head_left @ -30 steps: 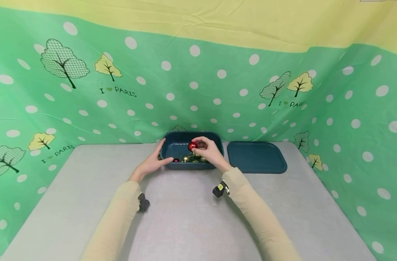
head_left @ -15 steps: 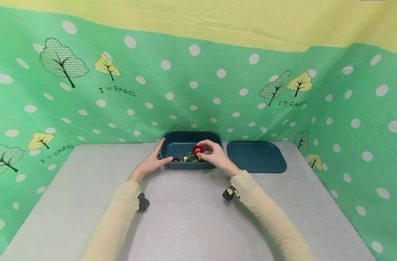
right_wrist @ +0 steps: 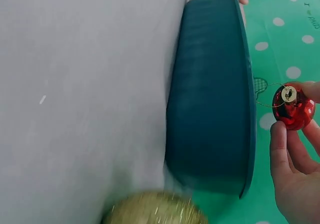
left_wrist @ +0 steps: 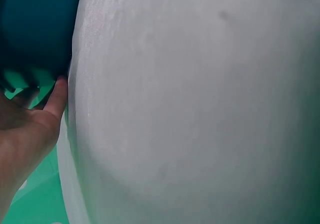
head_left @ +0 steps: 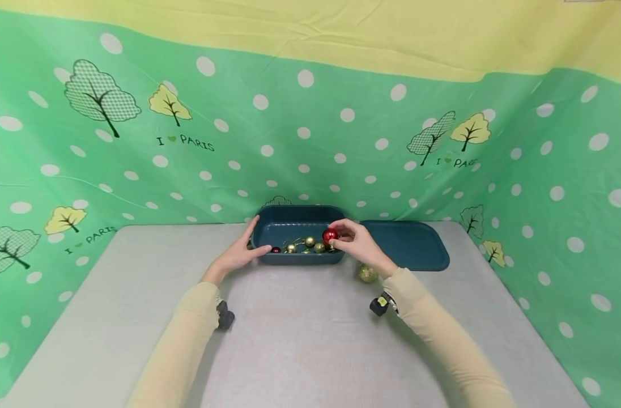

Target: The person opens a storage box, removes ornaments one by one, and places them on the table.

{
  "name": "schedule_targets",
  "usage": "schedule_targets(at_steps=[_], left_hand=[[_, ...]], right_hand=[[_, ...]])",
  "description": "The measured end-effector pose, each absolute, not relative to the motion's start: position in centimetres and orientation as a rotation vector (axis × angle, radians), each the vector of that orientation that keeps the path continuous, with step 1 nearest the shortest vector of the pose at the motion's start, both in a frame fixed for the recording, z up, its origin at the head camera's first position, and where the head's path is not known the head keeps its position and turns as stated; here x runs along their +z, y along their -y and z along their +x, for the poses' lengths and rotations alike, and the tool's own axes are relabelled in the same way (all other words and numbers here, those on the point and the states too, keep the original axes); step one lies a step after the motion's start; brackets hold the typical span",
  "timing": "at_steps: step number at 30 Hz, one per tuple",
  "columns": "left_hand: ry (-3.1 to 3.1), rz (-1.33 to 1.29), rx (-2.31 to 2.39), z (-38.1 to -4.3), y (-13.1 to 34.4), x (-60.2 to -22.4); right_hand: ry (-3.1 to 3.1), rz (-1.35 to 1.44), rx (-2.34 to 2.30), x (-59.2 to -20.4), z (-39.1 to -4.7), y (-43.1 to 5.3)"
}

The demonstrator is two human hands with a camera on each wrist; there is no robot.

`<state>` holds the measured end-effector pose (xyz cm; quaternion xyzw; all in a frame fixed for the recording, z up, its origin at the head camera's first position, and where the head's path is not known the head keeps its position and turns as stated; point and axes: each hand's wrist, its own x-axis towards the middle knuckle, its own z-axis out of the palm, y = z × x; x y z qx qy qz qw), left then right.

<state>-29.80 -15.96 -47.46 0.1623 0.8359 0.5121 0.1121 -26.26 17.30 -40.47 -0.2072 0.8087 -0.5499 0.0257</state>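
Note:
My right hand [head_left: 358,243] pinches a shiny red Christmas bauble [head_left: 330,236] between thumb and fingertips, over the right end of a dark blue bin [head_left: 300,259]. In the right wrist view the bauble [right_wrist: 291,111] shows its gold cap and a thin wire loop. My left hand [head_left: 235,255] spans the bin's left end with straight fingers, the thumb on the front rim. Several small gold baubles [head_left: 309,241] and a small dark red bauble [head_left: 276,250] lie in the bin.
A blue lid [head_left: 407,246] lies flat to the right of the bin, partly behind the right hand. One larger gold glitter bauble [head_left: 368,273] sits on the grey table [head_left: 290,340] beside the right wrist. A green printed cloth [head_left: 310,136] hangs right behind the bin.
My right hand has carried the red bauble to the right across the bin, uncovering gold baubles inside. The larger gold bauble on the table has come into sight. My left hand stays put.

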Motion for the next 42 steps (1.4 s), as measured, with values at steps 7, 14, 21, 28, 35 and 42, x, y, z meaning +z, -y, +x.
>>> schedule_targets(at_steps=[7,14,21,28,35,42], left_hand=[[-2.443,0.492,1.507,-29.7,15.9,-47.3],[-2.403,0.491,1.516,-28.9,15.6,-45.3],[-2.408,0.497,1.492,-27.6,15.2,-43.6],[-2.395,0.501,1.51,-27.6,15.3,-43.6],[-2.4,0.497,1.502,-27.7,15.3,-43.6],[-2.394,0.48,1.501,-27.7,15.3,-43.6]], right_hand=[[-2.515,-0.63,-1.635,-38.7,-24.6,-18.9],[-2.542,-0.607,-1.639,-39.2,-24.5,-20.7],[-2.579,-0.562,-1.644,-39.4,-24.0,-22.6],[-2.639,-0.467,-1.587,-39.7,-22.8,-24.9],[-2.666,-0.391,-1.597,-41.0,-22.1,-27.1],[-2.699,-0.374,-1.599,-44.3,-23.0,-29.5]])
